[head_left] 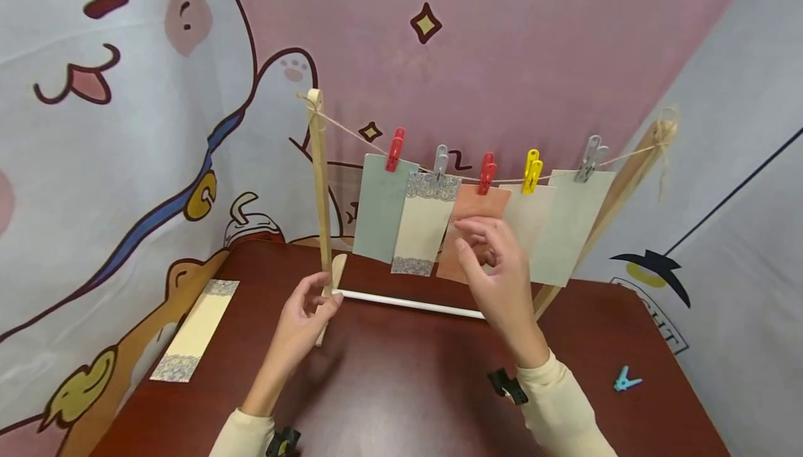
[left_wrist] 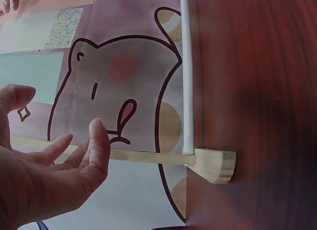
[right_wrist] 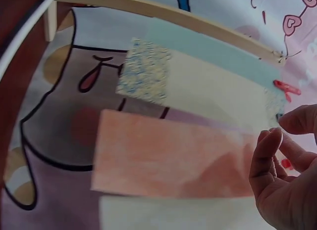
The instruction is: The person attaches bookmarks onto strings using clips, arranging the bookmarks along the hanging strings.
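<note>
Several paper cards hang by plastic clothespins from a twine line strung between two wooden posts. My right hand (head_left: 498,269) hovers before the orange card (head_left: 464,258), fingers loosely bent and holding nothing. Beside that card hangs a cream card with patterned ends (head_left: 424,227), under a grey clothespin (head_left: 440,161). A red clothespin (head_left: 486,173) pinches the orange card's top. Near the left wooden post (head_left: 321,192) is my left hand (head_left: 305,314), fingers slightly bent; the left wrist view shows no grip on the post. Low between the posts runs a white rod (head_left: 408,301).
A loose cream card with patterned ends (head_left: 196,331) lies at the table's left. On the right side of the tabletop (head_left: 389,387) is a light-blue clothespin (head_left: 626,379). The right wooden post (head_left: 617,206) leans outward. A printed cloth (head_left: 533,46) hangs behind.
</note>
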Demonstrator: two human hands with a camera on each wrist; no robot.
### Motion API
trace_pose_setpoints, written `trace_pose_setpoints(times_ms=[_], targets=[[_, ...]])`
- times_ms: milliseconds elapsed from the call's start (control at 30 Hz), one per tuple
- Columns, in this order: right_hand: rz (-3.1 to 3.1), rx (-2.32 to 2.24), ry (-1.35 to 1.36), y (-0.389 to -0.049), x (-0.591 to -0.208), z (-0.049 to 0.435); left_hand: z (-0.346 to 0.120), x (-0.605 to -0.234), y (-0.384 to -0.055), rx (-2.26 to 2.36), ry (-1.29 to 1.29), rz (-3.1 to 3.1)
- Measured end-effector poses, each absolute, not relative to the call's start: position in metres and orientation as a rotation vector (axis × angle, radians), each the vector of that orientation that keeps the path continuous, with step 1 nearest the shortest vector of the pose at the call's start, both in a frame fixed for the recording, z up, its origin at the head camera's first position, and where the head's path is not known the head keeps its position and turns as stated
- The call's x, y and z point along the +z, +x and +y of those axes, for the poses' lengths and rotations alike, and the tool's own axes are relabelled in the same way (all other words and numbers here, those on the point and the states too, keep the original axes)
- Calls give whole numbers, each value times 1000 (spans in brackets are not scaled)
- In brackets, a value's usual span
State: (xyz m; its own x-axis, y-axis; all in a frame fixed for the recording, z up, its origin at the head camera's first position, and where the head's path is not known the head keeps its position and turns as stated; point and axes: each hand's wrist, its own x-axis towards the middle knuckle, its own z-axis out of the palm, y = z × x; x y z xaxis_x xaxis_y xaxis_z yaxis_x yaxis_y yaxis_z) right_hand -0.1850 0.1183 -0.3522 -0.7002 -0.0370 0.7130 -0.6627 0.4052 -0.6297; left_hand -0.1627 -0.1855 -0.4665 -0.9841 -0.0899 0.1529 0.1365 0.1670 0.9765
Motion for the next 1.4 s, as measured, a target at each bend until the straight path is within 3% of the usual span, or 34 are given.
trace_pose_setpoints(times_ms=[267,633,967,1400], targets=[[-2113,1317,450,-181,-380,141,-195,-474,-159,-1825,5,-2374],[-2159,1300,376,-164,-390,162,-216,-489,-158,-1719,37,-2465],[-2227,1285,232,-163,-429,191,-241,-494,-149,-1579,182,-2543],[-2274,1226,135,-148,-444,212,-275,-514,-136,-1393,252,-2683]])
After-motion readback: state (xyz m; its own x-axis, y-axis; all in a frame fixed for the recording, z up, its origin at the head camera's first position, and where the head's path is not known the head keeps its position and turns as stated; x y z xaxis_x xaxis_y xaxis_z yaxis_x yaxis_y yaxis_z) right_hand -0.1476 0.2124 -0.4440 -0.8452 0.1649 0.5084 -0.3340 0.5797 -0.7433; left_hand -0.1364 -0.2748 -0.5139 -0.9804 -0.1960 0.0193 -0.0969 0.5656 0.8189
